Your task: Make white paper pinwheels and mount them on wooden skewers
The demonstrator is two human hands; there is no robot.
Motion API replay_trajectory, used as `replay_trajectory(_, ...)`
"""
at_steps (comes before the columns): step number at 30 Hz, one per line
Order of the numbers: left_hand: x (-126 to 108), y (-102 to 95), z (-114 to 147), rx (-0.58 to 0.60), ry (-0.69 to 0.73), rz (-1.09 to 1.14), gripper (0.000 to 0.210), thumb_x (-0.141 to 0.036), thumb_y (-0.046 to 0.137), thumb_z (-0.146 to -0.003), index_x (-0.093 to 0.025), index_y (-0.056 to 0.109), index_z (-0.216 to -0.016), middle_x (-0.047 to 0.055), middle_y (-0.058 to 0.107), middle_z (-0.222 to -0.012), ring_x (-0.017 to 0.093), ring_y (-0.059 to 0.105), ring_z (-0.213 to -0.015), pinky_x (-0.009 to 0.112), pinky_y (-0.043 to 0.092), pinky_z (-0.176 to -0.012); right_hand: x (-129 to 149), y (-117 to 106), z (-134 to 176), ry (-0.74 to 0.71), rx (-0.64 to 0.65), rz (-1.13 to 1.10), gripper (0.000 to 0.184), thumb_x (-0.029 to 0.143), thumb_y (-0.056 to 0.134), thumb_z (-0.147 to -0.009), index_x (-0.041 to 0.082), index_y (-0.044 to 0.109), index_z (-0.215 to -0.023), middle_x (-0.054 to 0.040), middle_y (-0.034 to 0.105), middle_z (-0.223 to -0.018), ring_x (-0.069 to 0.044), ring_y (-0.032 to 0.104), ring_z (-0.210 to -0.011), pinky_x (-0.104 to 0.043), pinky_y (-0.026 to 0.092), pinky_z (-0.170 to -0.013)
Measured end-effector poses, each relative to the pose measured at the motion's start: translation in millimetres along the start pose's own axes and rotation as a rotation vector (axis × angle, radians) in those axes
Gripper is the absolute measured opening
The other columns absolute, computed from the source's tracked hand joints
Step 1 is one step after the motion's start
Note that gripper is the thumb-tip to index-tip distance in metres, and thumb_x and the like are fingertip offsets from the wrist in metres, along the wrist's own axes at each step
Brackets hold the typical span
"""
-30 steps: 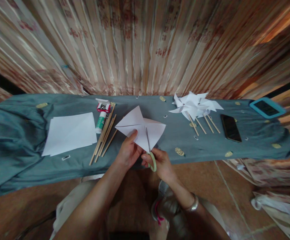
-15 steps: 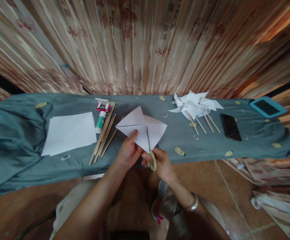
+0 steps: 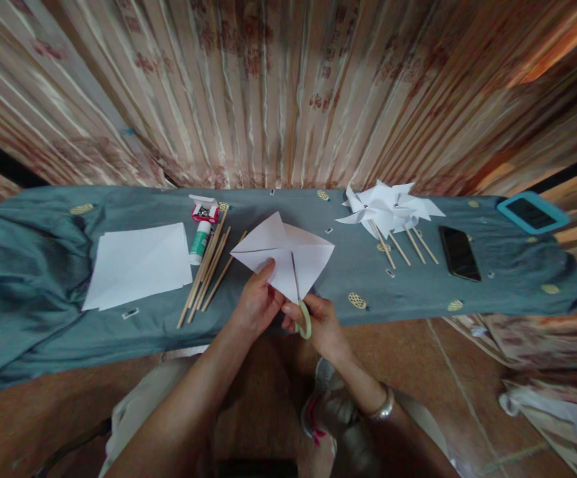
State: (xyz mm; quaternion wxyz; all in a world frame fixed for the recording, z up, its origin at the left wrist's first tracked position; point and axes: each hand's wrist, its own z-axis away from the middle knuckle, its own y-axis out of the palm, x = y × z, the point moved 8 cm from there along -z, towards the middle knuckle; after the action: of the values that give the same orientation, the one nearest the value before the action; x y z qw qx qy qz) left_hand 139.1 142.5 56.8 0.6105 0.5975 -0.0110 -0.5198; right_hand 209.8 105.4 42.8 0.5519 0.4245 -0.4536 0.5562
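A white paper square (image 3: 303, 249) with slits running in from its corners is held up over the front of the table. My left hand (image 3: 261, 302) pinches its lower left part, thumb on top and fingers underneath. In my right hand (image 3: 318, 322) is a pair of scissors (image 3: 305, 322) with pale green handles. Their blades lie along the slit at the paper's near corner, and the fingers are closed round the handles. Just left of the paper are several wooden sticks (image 3: 211, 272).
Left of the sticks lie a glue stick (image 3: 200, 242), an open red box of small metal pins (image 3: 205, 211) and white paper sheets (image 3: 139, 265). To the right are paper pinwheels (image 3: 382, 206) on sticks, a phone (image 3: 459, 253) and a blue-framed tablet (image 3: 532, 212). A curtain (image 3: 288, 99) hangs behind.
Almost nothing differs. The paper's right corner has shifted very slightly to the right, while both hands and the scissors stay at the near corner.
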Motion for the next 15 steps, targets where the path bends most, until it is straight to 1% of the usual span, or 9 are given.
replay_trajectory(3, 1.4, -2.9, -1.6, -0.005, 0.016, 0.02, 0.047, -0.053, 0.045, -0.091, -0.011, 0.061, -0.106, 0.001, 0.057, -0.047, 0.021, 0.054, -0.032, 0.03, 0.044, -0.031, -0.2, -0.3, -0.4, 0.002, 0.0, -0.007, 0.046, 0.063, 0.072, -0.068, 0.017, 0.068, -0.063, 0.0, 0.062, -0.047, -0.009, 0.051, -0.039, -0.021, 0.04, -0.041)
replay_trajectory(6, 2.0, -4.1, -1.8, -0.015, 0.016, 0.02, 0.045, -0.055, 0.049, -0.089, -0.012, 0.062, -0.099, 0.0, 0.055, -0.046, 0.02, 0.054, -0.033, 0.029, 0.044, -0.032, 1.3, -0.6, -0.6, -0.002, 0.006, -0.012, 0.044, 0.061, 0.072, -0.069, 0.017, 0.068, -0.065, 0.0, 0.062, -0.048, -0.01, 0.052, -0.041, -0.021, 0.04, -0.041)
replay_trajectory(8, 2.2, -3.5, -1.6, -0.014, 0.004, 0.0, 0.049, -0.056, 0.048, -0.089, -0.012, 0.062, -0.103, 0.001, 0.056, -0.046, 0.021, 0.054, -0.033, 0.029, 0.044, -0.032, 2.6, -0.2, -0.7, -0.01, 0.017, -0.008, 0.043, 0.06, 0.072, -0.07, 0.017, 0.069, -0.066, -0.0001, 0.062, -0.048, -0.01, 0.051, -0.041, -0.022, 0.04, -0.041)
replay_trajectory(12, 1.8, -2.5, -0.1, -0.017, -0.02, -0.023, 0.056, -0.059, 0.05, -0.087, -0.012, 0.058, -0.117, 0.003, 0.061, -0.053, 0.021, 0.055, -0.034, 0.031, 0.045, -0.033, 2.6, -1.0, -1.5, -0.012, 0.007, 0.003, 0.043, 0.06, 0.072, -0.07, 0.017, 0.068, -0.062, 0.0, 0.061, -0.046, -0.009, 0.05, -0.039, -0.022, 0.039, -0.041)
replay_trajectory(15, 1.5, -3.1, 1.1, -0.034, -0.034, -0.019, 0.056, -0.058, 0.05, -0.087, -0.013, 0.056, -0.12, 0.002, 0.063, -0.055, 0.021, 0.054, -0.032, 0.031, 0.043, -0.033, 0.7, 0.5, -1.4, 0.002, 0.012, -0.024, 0.044, 0.061, 0.073, -0.069, 0.017, 0.066, -0.06, 0.0, 0.061, -0.046, -0.01, 0.051, -0.039, -0.021, 0.039, -0.04)
